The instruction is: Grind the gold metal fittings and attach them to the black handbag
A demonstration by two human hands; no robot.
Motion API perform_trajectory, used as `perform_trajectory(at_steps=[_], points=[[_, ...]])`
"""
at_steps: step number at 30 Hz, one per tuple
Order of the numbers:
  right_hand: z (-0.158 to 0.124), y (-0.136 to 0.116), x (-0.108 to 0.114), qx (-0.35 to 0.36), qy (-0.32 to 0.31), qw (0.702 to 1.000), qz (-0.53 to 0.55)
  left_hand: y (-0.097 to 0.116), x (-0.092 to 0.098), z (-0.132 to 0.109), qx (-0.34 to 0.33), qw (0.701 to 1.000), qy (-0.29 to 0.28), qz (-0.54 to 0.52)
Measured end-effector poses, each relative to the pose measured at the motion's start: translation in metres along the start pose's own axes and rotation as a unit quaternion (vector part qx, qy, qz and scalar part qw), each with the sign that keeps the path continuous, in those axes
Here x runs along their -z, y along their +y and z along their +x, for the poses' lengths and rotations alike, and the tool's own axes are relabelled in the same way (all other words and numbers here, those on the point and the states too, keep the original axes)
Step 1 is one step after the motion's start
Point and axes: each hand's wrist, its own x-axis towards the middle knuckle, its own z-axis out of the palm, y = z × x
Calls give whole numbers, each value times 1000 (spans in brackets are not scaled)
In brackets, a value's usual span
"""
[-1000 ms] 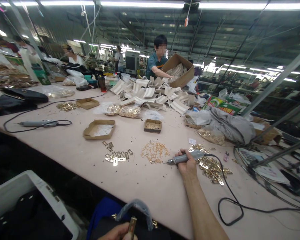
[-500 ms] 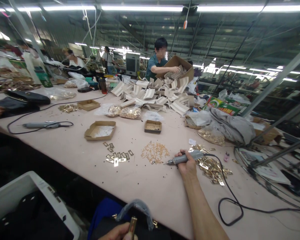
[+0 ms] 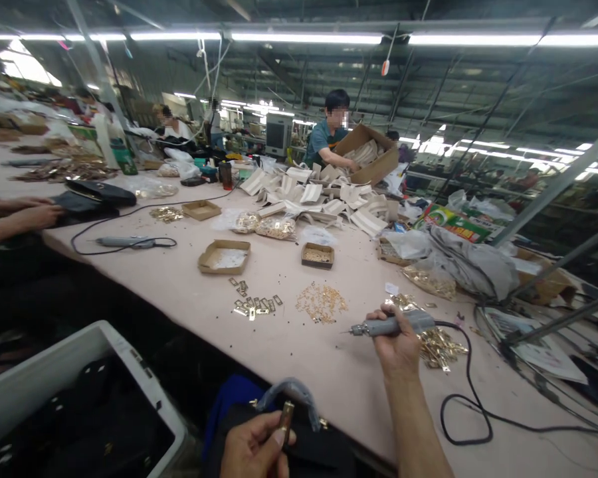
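I note left hand (image 3: 253, 443) pinching a gold plate (image 3: 287, 415) before the black bag (image 3: 323, 451); a slack pinch could drop it. Right hand (image 3: 397, 345) grips the grey driver (image 3: 383, 326) above the worktop (image 3: 323, 378) (cord (image 3: 441, 417) looped there); a snag could jerk it.

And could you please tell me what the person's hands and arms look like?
The left hand and right hand are ungloved, with no rings visible. The right forearm shows no sleeve, watch or bracelet; the left forearm is out of view.

head camera looks forward, down over the table (image 3: 339, 388).
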Motion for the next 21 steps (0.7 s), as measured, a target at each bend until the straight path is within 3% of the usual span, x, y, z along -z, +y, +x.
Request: perform_trajectory(at_steps=[6, 11, 15, 21], points=[[-98, -4, -46, -6, -59, 998, -33, 20, -3, -14, 5, 999, -38, -14], [-164, 18, -59, -1, -62, 992, -113, 18, -1, -14, 11, 998, -36, -40], [-190, 35, -61, 23, -76, 983, -167, 18, -1, -14, 8, 999, -31, -44], [-203, 46, -69, 41, -94, 973, -208, 20, -5, -14, 9, 999, -21, -32]])
